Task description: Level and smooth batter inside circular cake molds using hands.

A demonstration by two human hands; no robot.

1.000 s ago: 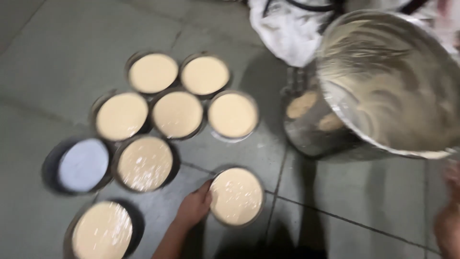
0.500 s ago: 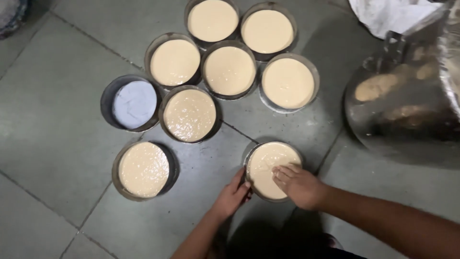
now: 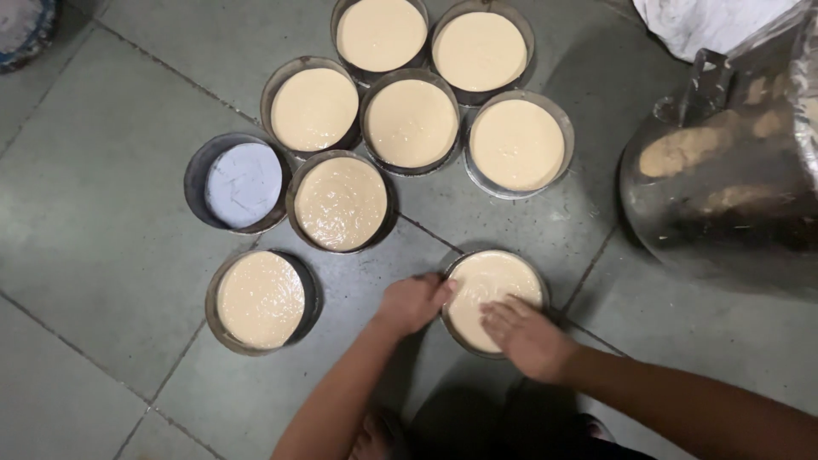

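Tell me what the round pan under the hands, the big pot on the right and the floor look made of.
Round pan: thin dull grey metal, judging by its rim.
Big pot: shiny metal, probably steel; it mirrors the batter pans.
Floor: matte grey-green tiles with visible joints.

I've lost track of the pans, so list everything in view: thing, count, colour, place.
Filled round pans: eight, metal with tan batter, on the floor; nearest one is at the hands.
Unfilled pan: one, metal with a pale lining, left of the cluster.
Big metal bowl: one, batter-smeared, right.
White cloth: one, top right.
Tiled floor: grey.
Left hand: on that pan's left rim.
Right hand: over its batter.
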